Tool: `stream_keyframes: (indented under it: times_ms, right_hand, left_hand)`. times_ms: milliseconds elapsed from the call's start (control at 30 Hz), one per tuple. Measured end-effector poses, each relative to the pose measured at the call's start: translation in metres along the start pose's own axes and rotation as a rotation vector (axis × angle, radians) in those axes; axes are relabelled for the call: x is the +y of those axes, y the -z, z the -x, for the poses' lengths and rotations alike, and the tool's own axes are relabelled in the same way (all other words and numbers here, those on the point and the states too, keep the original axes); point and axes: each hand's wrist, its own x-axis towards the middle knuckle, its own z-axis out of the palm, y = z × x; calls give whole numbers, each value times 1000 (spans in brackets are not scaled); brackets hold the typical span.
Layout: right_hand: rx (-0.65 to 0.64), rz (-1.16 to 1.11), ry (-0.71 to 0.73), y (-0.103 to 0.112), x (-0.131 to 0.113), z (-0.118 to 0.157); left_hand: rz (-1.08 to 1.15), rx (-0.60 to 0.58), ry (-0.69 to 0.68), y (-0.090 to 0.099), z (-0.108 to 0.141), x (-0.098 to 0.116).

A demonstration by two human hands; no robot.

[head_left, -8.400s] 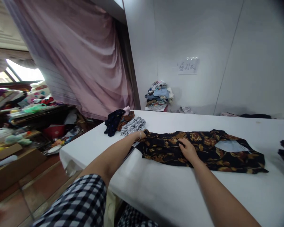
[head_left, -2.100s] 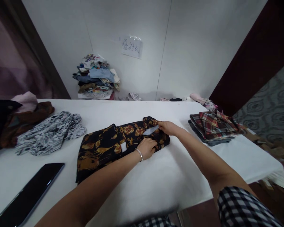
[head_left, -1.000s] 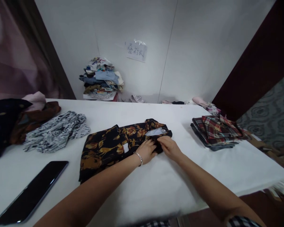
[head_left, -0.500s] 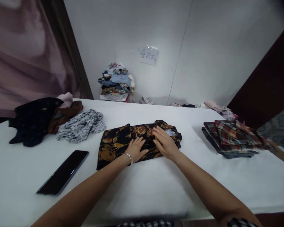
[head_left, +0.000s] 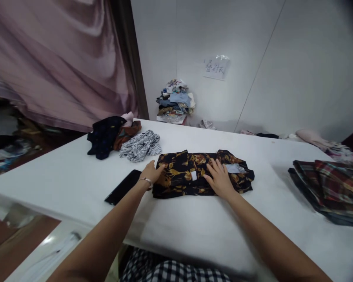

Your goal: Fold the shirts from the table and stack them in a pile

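A black garment with gold and brown flowers point(head_left: 176, 184) lies folded in a long flat shape on the white table point(head_left: 188, 227). A small white tag shows near its middle, and its collar end is at the right. My left hand point(head_left: 153, 173) is at the garment's left edge, thumb over the cloth; whether the fingers pinch it is hidden. My right hand point(head_left: 219, 178) rests on the garment near the collar, its fingers spread. A black phone point(head_left: 123, 187) lies just left of my left wrist, partly behind it.
Crumpled dark point(head_left: 104, 135) and black-and-white point(head_left: 141, 145) clothes lie at the back left. Folded plaid shirts point(head_left: 335, 188) are stacked at the right. A tall clothes pile point(head_left: 176, 100) stands by the wall, and a pink curtain point(head_left: 85, 58) hangs at the left.
The view has turned left. My left hand has moved from the garment's middle to its left edge. My right hand still lies near the collar. The white tag is now uncovered.
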Motion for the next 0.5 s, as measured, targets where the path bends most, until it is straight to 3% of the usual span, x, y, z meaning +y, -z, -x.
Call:
stream_keyframes:
  times_ms: [67, 200, 267, 333, 433, 500]
  right_hand:
    - [0, -21, 31, -3, -12, -6]
    - [-263, -52, -6, -20, -17, -9]
    - [-317, -86, -43, -23, -16, -11]
    - [-250, -162, -61, -22, -19, -16]
    - [-36, -384, -9, -20, -36, -26]
    - [6, -556, 12, -26, -53, -31]
  left_hand:
    - [45, -56, 61, -5, -3, -1]
    - [112, -93, 120, -9, -7, 1]
    - [148, -94, 128, -10, -6, 1]
    - [204, -89, 131, -11, -3, 1]
    - [295, -89, 141, -12, 2, 3]
    - [340, -85, 153, -10, 5, 4]
